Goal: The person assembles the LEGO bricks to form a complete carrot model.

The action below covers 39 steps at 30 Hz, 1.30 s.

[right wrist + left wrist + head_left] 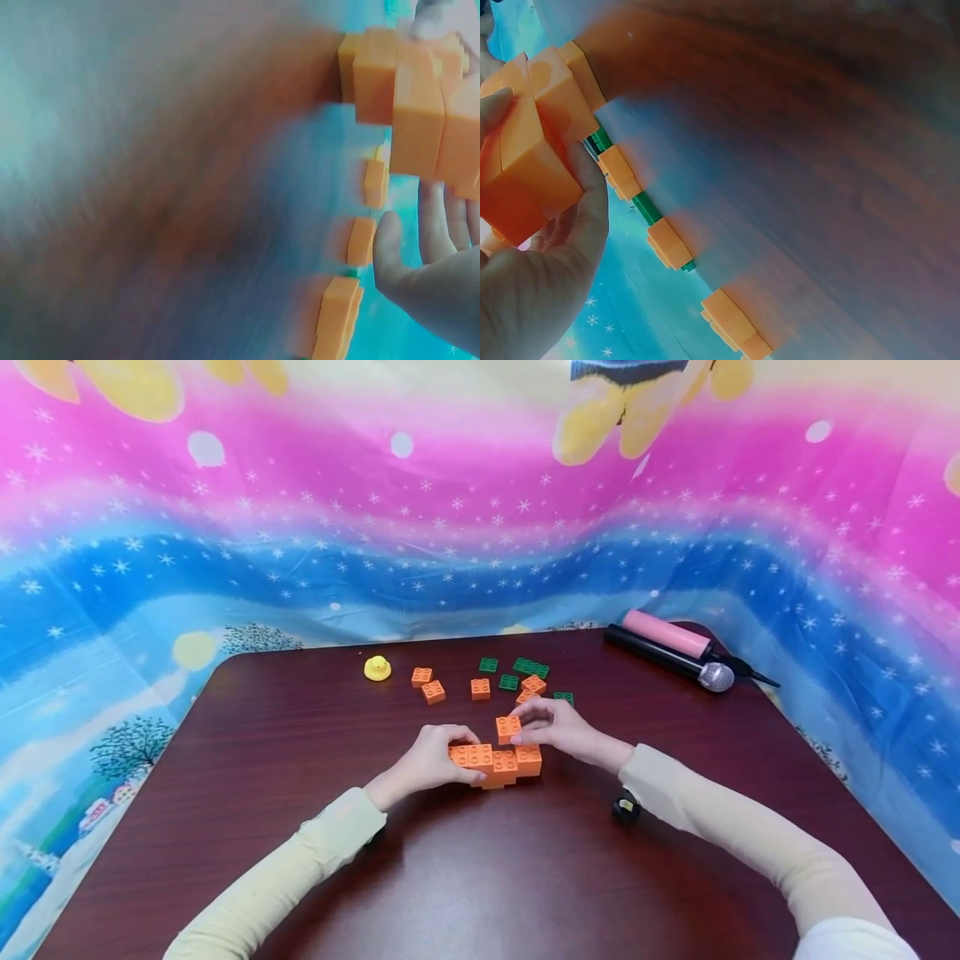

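A joined block of orange toy bricks (504, 766) stands on the table, wider at the top than at its base. Its left end is gripped by my left hand (429, 758), thumb along the near side and fingers behind. My right hand (558, 728) pinches a single orange brick (507, 729), studs up, just above the right part of the block. In the left wrist view, the left hand (547, 292) wraps the end of the block (525, 165). Fingers of the right hand (442, 285) reach up to the orange bricks in the right wrist view.
Behind the hands lie loose orange bricks (480, 689) and green bricks (531, 667). A yellow rubber duck (377, 669) sits at the back left. At the back right are a black microphone (667, 656) and a pink cylinder (667, 635). A patterned cloth (450, 543) hangs behind the table (465, 877).
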Available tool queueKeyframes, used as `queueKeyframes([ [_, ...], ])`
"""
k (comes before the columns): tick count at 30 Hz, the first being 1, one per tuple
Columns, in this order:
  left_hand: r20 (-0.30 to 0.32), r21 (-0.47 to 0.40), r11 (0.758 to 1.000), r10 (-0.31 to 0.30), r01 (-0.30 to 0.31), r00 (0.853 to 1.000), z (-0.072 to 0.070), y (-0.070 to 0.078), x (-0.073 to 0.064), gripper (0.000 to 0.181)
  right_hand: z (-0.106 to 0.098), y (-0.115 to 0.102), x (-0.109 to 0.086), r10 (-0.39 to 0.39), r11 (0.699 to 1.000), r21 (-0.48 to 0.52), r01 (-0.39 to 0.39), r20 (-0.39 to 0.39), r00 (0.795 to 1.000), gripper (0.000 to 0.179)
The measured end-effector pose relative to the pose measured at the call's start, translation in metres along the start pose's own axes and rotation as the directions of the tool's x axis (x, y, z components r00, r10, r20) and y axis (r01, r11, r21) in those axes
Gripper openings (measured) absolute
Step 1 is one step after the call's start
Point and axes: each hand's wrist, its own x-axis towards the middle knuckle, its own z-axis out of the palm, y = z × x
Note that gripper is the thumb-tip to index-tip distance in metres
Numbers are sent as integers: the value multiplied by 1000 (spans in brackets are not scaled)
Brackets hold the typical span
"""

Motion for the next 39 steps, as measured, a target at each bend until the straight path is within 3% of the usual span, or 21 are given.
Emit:
queueKeyframes([
  [8, 9, -10, 1000, 1, -1, 1000, 0, 2, 0, 34, 6, -4, -8, -36, 999, 39, 36, 1, 999, 40],
  [14, 8, -15, 1000, 6, -6, 1000, 0, 3, 0, 33, 10, -2, -12, -108, 993, -35, 110, 54, 993, 36],
  [22, -4, -20, 1000, 9, -9, 1000, 0, 3, 0, 32, 13, 4, -15, -181, 975, -122, 187, 57, 982, 31],
  [39, 2, -21, 1000, 0, 0, 1000, 1, 2, 0, 32, 22, 11, -14, -191, 972, -131, 198, 65, 979, 39],
])
